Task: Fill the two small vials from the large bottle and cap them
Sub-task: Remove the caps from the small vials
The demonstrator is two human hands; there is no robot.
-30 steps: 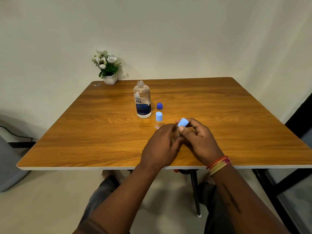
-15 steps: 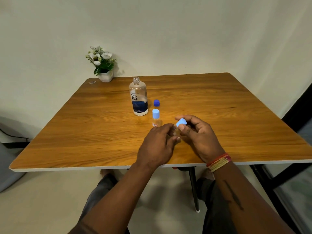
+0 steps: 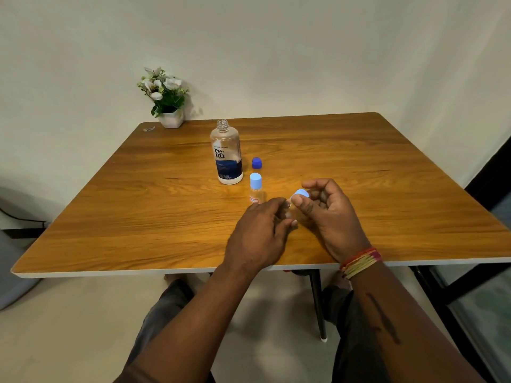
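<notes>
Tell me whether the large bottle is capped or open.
Open. The large bottle stands upright with its threaded neck bare, and a dark blue cap sits apart on the table to its right.

you face a wooden table (image 3: 359,167) against a plain pale wall (image 3: 276,51), a potted white flower plant (image 3: 166,98) at its far left corner, pale floor (image 3: 69,327) beneath.
</notes>
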